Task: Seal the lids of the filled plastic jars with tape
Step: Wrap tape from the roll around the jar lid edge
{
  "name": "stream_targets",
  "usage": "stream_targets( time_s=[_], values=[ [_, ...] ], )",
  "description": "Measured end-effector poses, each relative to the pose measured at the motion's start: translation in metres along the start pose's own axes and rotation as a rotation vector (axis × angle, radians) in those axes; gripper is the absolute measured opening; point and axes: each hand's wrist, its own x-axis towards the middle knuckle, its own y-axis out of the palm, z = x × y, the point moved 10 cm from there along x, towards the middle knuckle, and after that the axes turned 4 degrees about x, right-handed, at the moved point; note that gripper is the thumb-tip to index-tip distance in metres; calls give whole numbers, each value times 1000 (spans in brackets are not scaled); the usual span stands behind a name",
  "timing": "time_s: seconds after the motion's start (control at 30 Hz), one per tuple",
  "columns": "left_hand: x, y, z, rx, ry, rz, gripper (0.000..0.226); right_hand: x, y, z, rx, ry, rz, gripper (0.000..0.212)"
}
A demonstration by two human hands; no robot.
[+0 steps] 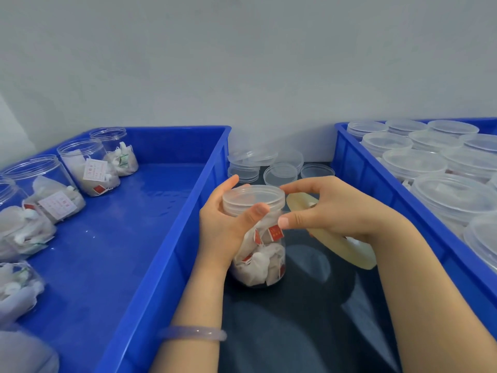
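Note:
A clear plastic jar [262, 258] filled with white sachets bearing red tags stands on the dark table between two blue crates. Its translucent lid [254, 197] is on. My left hand [228, 222] wraps the jar just under the lid, thumb across the front. My right hand [330, 208] holds a yellowish roll of clear tape [347, 249] beside the jar, with its index finger touching the lid rim and its thumb near the jar wall. Any tape strip between roll and lid is too clear to make out.
The left blue crate [172, 238] holds several filled jars without lids [80, 168]. The right blue crate [376, 189] is packed with lidded jars [454, 197]. Loose clear lids [281, 173] lie on the table behind the jar. A grey wall closes the back.

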Motion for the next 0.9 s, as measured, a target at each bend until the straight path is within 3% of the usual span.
stream_targets(
  time_s=[0.1, 0.17, 0.4, 0.5, 0.6, 0.67, 0.77, 0.9],
  values=[
    [-2, 2, 3, -65, -14, 12, 101, 2, 3, -3, 40, 7, 18, 68],
    [-3, 7, 1, -49, 1, 47, 95, 2, 3, -7, 65, 17, 26, 72],
    [-4, 21, 1, 72, -15, 211, 125, 4, 0, -13, 55, 37, -15, 64],
    [-4, 22, 1, 103, -16, 199, 105, 1, 2, -12, 22, 41, 51, 71],
    [-4, 14, 5, 5, -32, 156, 92, -5, 7, -10, 95, 19, 139, 65],
    [-4, 12, 8, -61, -52, 163, 93, -6, 4, -10, 78, 9, 138, 66],
    [-4, 16, 14, -112, -80, 187, 103, -4, 0, -12, 64, 22, 106, 85],
    [-4, 23, 15, -112, -59, 231, 102, -4, -1, -12, 115, -5, 77, 70]
  ],
)
